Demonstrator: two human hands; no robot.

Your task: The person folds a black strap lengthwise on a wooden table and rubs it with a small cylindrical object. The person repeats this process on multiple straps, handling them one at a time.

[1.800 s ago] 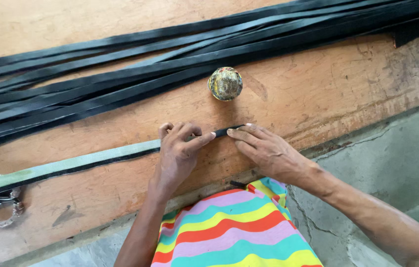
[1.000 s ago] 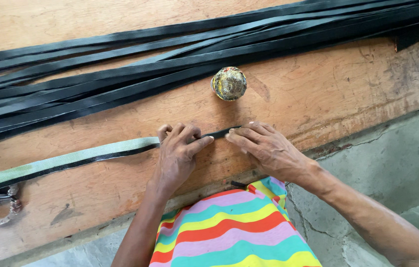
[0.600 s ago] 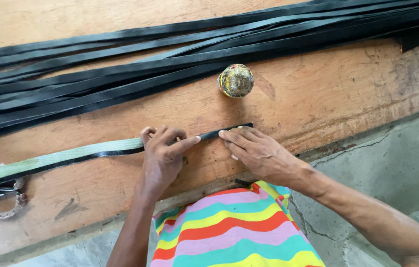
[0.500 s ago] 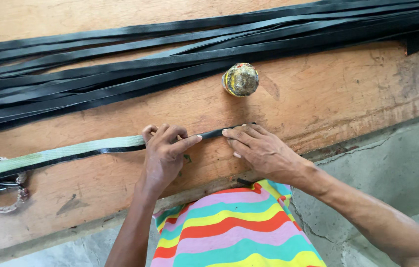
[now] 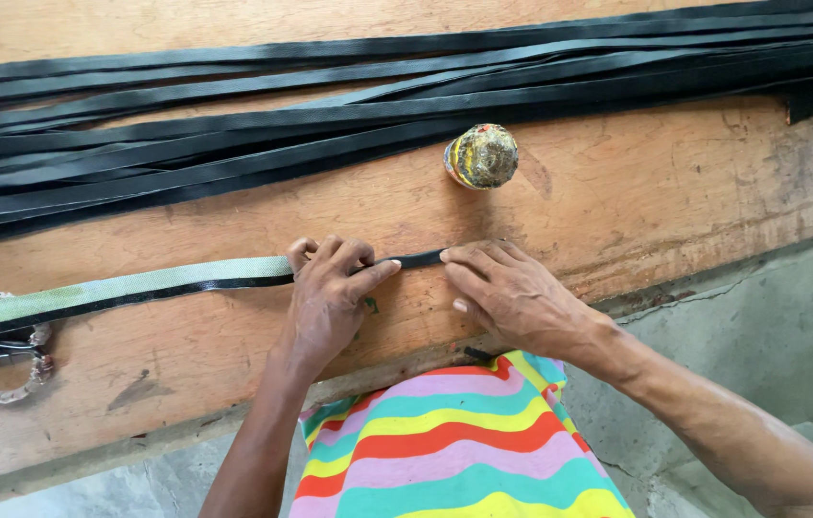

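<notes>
- Pressing down flat, the left hand (image 5: pixel 325 297) pins the strap (image 5: pixel 138 288) against the table (image 5: pixel 665 192), fingers spread over it and thumb stretched toward the strap's dark end.
- Right hand (image 5: pixel 512 293) sits just beside it, fingertips bent onto the black tip of the strap; no closed grip, the fingers press it to the wood.
- The two hands nearly meet, with only a short piece of black strap showing between them.
- The strap lies along the near edge of the table, its pale green face up, a black edge showing below, running off toward the left edge.
- Behind the hands, toward the middle of the table, a small round object (image 5: pixel 481 155) with yellow, red and grey streaks stands apart from everything else.
- Along the far edge lies a bundle of long black strips (image 5: pixel 234 144), stretched side by side from left to right.
- At the left edge, under the strap, a twisted metal piece (image 5: pixel 4 369) rests on the wood.
- Below the near edge, striped cloth (image 5: pixel 454 441) in pink, yellow, red and teal shows between the forearms.
</notes>
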